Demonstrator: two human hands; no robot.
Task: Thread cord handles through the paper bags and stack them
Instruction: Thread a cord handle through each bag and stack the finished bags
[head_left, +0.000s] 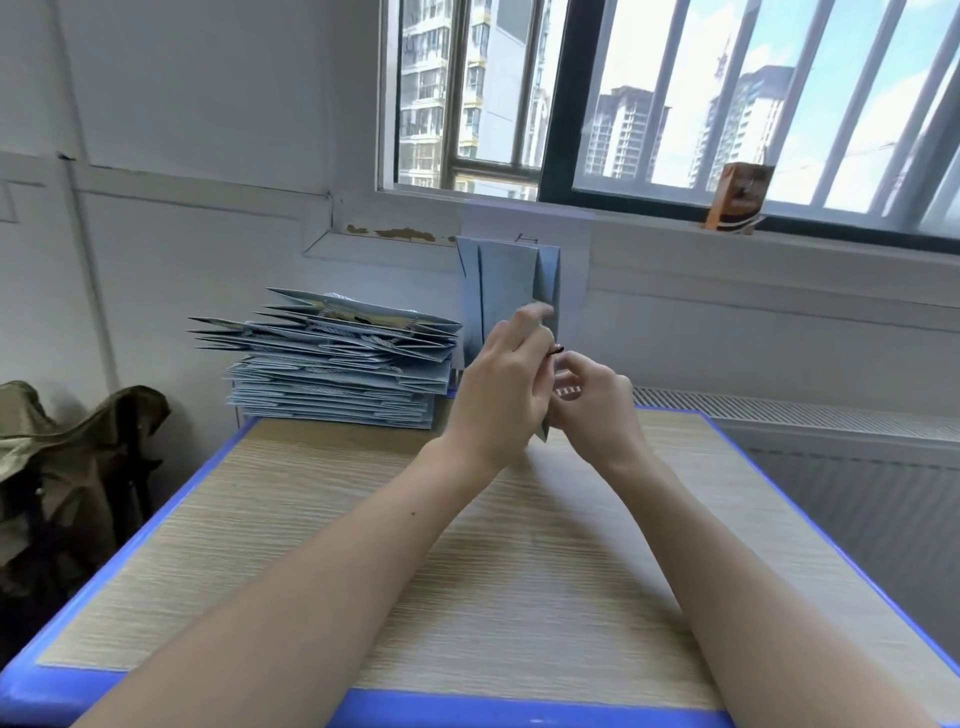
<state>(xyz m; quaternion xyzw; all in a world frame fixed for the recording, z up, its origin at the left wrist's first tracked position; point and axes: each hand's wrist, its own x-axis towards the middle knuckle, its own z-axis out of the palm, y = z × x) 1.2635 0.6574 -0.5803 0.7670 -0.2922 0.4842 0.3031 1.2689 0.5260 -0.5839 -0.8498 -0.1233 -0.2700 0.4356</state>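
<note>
While the left hand grips an upright blue paper bag, right fingers pinch the cord end. Threading seems underway; next it needs pushing through the hole, then onto the stack mid-left.

Matt pale-blue folded paper bag, smooth, creased; same matt paper on flat pale-blue bag stack, twisted white cord handles showing between; pale woodgrain tabletop with glossy blue edge band; crumpled olive cloth; glossy brown carton
</note>
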